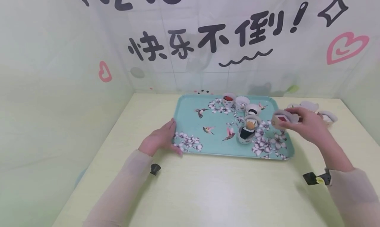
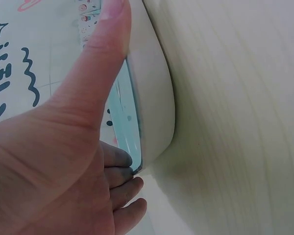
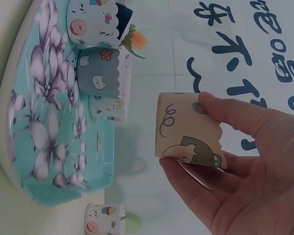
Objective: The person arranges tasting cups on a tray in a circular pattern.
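My right hand [image 1: 305, 125] pinches a paper baking cup [image 1: 279, 120] between thumb and fingers, over the right side of a light blue tray [image 1: 190, 113]. In the right wrist view this beige cup [image 3: 183, 125] has a cartoon animal on its side; something dark red shows inside it in the head view. My left hand [image 1: 160, 138] touches the tray's front left corner, thumb along the front side and fingers along the left. On the tray stand several filled cups, including one with a red filling [image 1: 228, 99] and one with a black-and-white piece [image 1: 246, 134].
More paper cups [image 1: 328, 117] stand on the pale table [image 1: 207, 190] to the right of the tray, partly behind my right hand. A printed white curtain [image 1: 184, 78] hangs behind the table's back edge. Flowers and birds decorate the tray.
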A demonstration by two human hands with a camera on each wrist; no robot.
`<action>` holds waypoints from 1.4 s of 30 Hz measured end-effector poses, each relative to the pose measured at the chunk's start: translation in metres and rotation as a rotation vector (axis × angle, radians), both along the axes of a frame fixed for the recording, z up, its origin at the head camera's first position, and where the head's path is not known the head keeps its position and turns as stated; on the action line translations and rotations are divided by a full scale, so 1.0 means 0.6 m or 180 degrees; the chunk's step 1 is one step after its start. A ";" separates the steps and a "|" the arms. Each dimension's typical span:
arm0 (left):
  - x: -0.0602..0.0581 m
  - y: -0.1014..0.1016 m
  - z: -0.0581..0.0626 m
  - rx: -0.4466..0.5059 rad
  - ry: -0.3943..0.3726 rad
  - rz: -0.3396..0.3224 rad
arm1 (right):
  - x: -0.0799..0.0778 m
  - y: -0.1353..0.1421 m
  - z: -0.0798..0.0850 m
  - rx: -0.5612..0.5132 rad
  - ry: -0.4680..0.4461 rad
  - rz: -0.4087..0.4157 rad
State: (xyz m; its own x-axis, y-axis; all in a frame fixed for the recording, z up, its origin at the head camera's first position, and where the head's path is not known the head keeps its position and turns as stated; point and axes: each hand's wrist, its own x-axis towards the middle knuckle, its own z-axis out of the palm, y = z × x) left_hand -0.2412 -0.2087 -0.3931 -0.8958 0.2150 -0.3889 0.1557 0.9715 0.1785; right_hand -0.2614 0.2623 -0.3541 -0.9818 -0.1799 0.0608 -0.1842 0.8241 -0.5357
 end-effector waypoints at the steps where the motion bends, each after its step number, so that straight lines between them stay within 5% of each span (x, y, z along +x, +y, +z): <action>1: 0.000 0.000 0.000 -0.0002 0.0000 -0.0003 | -0.002 -0.005 0.001 0.0011 -0.0020 0.0004; 21: -0.003 -0.002 -0.002 -0.0005 0.0023 -0.0004 | -0.007 -0.104 0.014 -0.0243 -0.0208 0.0322; 42: -0.005 -0.001 -0.006 0.0007 0.0006 -0.0007 | -0.016 -0.214 -0.028 -0.0277 0.0081 0.0592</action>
